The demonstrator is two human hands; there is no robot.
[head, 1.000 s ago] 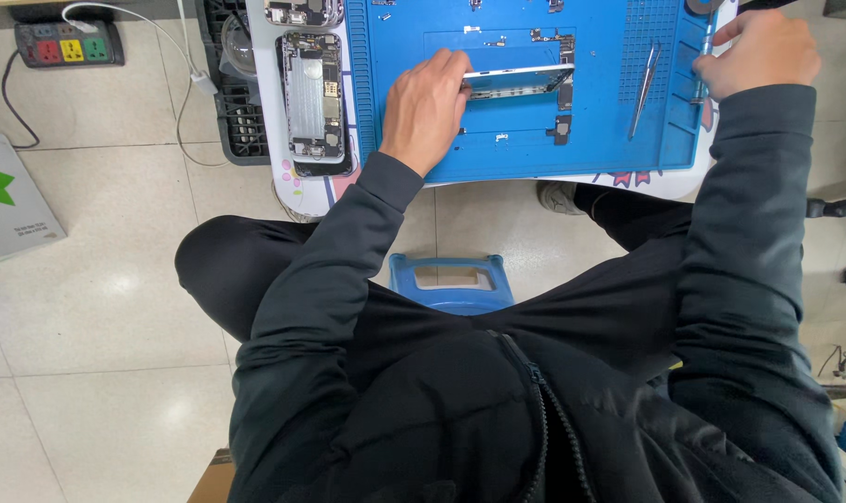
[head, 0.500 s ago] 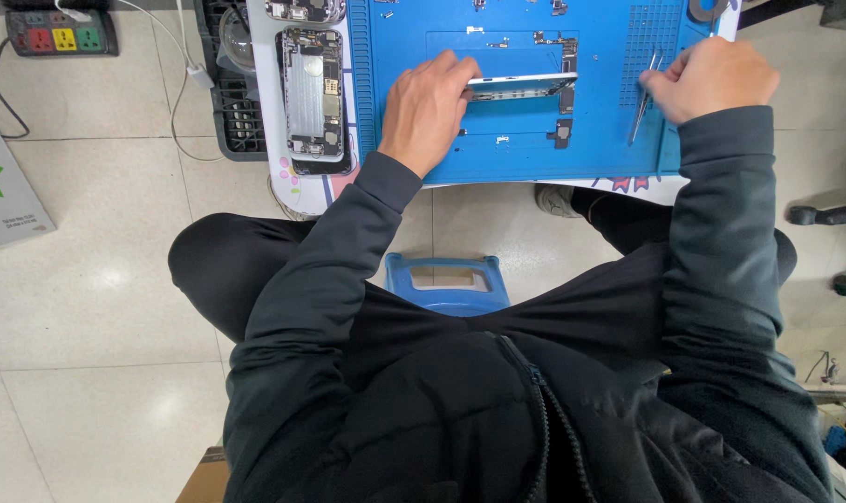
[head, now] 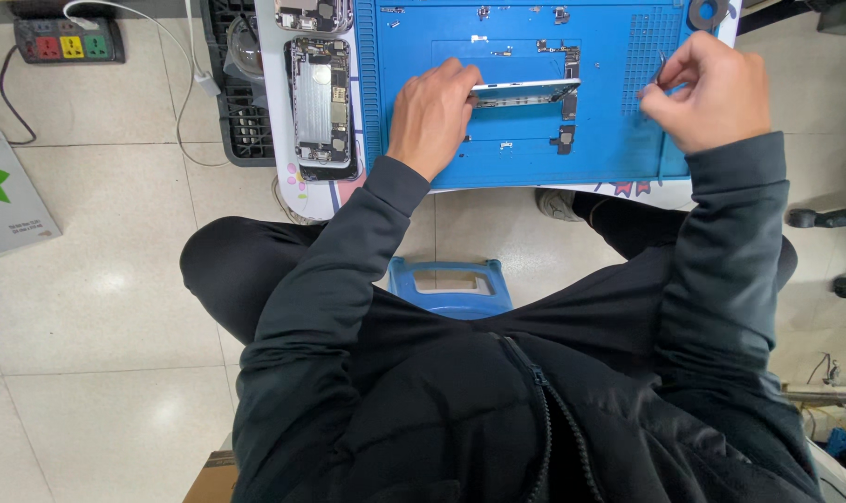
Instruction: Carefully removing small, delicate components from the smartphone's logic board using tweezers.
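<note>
Seen from above, at the upper middle of the frame: left hand [head: 432, 116] resting on the blue repair mat [head: 525, 158], fingers closed on the left end of a phone frame [head: 525, 91] stood on its long edge. Right hand [head: 707, 93] at the upper right, fingertips pinched narrow around slim metal tweezers [head: 659, 70] over the mat's gridded corner. Small dark loose parts [head: 565, 140] lying just below the phone frame. Left of the mat, an opened phone body [head: 322, 102], insides showing. Blue stool [head: 451, 287] at centre, between the knees. Power strip [head: 64, 42] on the floor, upper left.
</note>
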